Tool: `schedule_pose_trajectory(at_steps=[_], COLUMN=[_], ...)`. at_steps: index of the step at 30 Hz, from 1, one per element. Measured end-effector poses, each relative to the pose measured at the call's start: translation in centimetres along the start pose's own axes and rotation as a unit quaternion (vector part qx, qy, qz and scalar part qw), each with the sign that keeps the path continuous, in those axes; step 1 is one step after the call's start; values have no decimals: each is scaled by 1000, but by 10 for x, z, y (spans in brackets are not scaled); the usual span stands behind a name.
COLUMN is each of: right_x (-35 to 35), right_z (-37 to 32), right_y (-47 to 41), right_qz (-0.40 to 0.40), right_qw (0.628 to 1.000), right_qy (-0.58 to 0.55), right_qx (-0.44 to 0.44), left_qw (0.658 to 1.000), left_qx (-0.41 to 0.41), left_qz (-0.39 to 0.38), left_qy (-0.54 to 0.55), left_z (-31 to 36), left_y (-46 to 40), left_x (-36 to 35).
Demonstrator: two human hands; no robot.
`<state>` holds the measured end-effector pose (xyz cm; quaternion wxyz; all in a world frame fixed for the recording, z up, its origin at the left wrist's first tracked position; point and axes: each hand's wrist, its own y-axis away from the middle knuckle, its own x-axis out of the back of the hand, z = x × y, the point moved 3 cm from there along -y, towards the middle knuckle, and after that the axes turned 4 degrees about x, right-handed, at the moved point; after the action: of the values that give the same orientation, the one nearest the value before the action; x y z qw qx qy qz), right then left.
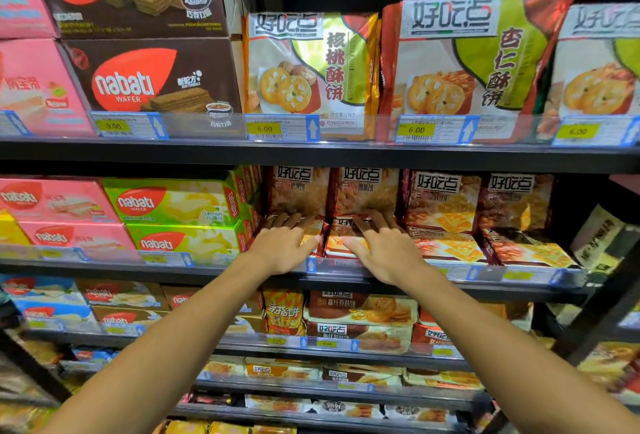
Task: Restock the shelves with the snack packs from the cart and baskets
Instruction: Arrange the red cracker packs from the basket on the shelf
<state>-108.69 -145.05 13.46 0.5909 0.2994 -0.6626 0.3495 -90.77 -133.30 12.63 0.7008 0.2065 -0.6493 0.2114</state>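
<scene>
Both forearms reach straight up and forward to the middle shelf (221, 269). Left hand (282, 246) and right hand (384, 250) lie palm down, fingers spread flat, each pressing on a red biscuit pack (346, 243) lying at the shelf front, with more packs standing upright just behind.

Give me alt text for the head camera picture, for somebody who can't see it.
Both hands, left hand and right hand, lie with straight fingers on two red biscuit packs lying flat at the front of the second shelf. Green Nabati wafer boxes sit to their left.
</scene>
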Motion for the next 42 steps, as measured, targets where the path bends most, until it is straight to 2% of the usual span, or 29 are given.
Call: schedule_pose_trajectory(at_steps=[7, 12, 15, 20, 26, 33, 36, 42], right_x=[-2, 6, 14, 35, 41, 14, -3, -55], right_z=[-6, -7, -9, -17, -38, -79, -102, -160], right_y=[3, 21, 32, 59, 103, 180, 212, 260], right_qz=[-15, -4, -12, 23, 9, -70, -101, -185], right_qw=[1000, 1000, 999, 994, 980, 951, 936, 908], right_qy=[-9, -29, -41, -71, -110, -123, -133, -125], right_qx=[-3, 5, 22, 78, 163, 275, 311, 354], left_qw=[1000, 997, 995, 993, 996, 999, 997, 988], left_qx=[-18, -74, -96, -112, -74, 23, 78, 141], left_qz=[-11, 5, 2, 33, 43, 29, -22, -64], left_qy=[11, 4, -1, -13, -22, -19, -18, -26], left_z=[-1, -9, -17, -24, -28, -35, -45, -74], left_y=[2, 14, 26, 67, 163, 312, 374, 481], left_x=[3, 7, 12, 28, 32, 1, -19, -51])
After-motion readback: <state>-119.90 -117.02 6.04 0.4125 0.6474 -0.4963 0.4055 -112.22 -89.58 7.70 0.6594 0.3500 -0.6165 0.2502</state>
